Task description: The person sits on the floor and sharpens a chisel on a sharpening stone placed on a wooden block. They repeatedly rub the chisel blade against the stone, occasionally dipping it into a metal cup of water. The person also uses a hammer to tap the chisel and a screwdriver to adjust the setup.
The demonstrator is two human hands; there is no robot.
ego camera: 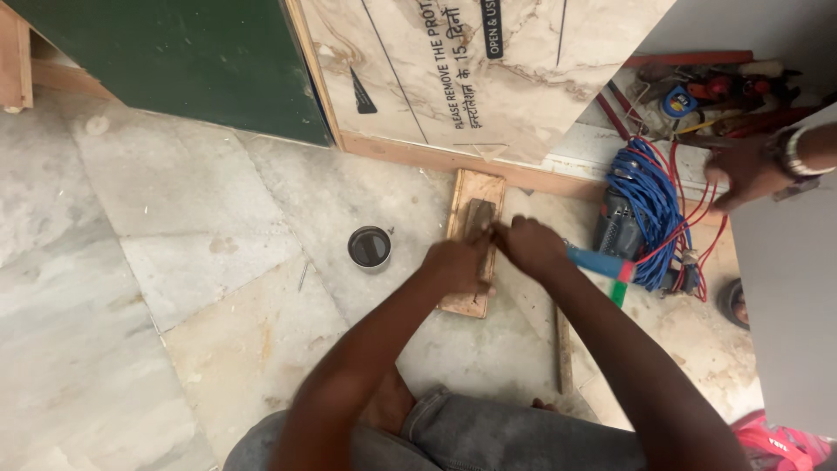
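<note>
A wooden block [473, 187] lies on the stone floor with a dark oblong stone [479, 212] set in its top. Both my hands are over it. My right hand [529, 245] grips a tool with a blue handle [598, 262] that has a red and green end and sticks out to the right. My left hand [457, 263] is curled over the front end of that tool and presses it down on the dark stone. The tool's blade is hidden under my fingers.
A small round tin [370, 247] with dark liquid stands left of the block. A power tool wrapped in blue and red cable [649, 205] lies to the right, with another person's hand [750, 170] above it. Loose hand tools [715, 92] lie behind. A thin rod [562, 349] lies by my knee.
</note>
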